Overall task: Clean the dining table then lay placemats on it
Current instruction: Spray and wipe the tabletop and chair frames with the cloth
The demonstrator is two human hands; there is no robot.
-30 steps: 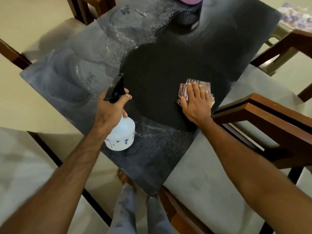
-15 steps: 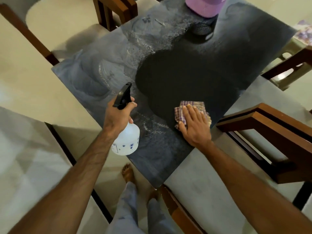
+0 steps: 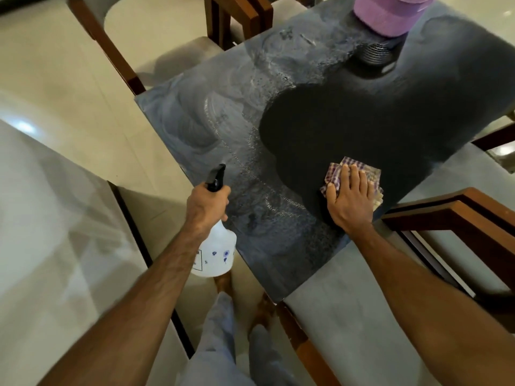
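Your left hand (image 3: pixel 207 208) grips the spray bottle (image 3: pixel 214 253) by its neck, hanging just off the near edge of the tabletop (image 3: pixel 278 260); your right hand (image 3: pixel 349 199) lies flat, fingers straight, pressing the checked cloth (image 3: pixel 337 174) near the right edge. Droplets and smears cover the left half – the middle looks wiped; no placemats are in view. Sweep too far right and the cloth slides off the edge; swing wide and you could knock the purple container (image 3: pixel 390 15) at the far end.

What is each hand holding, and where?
Left hand grips the spray bottle by its neck; right hand presses flat on the checked cloth, gripping nothing.
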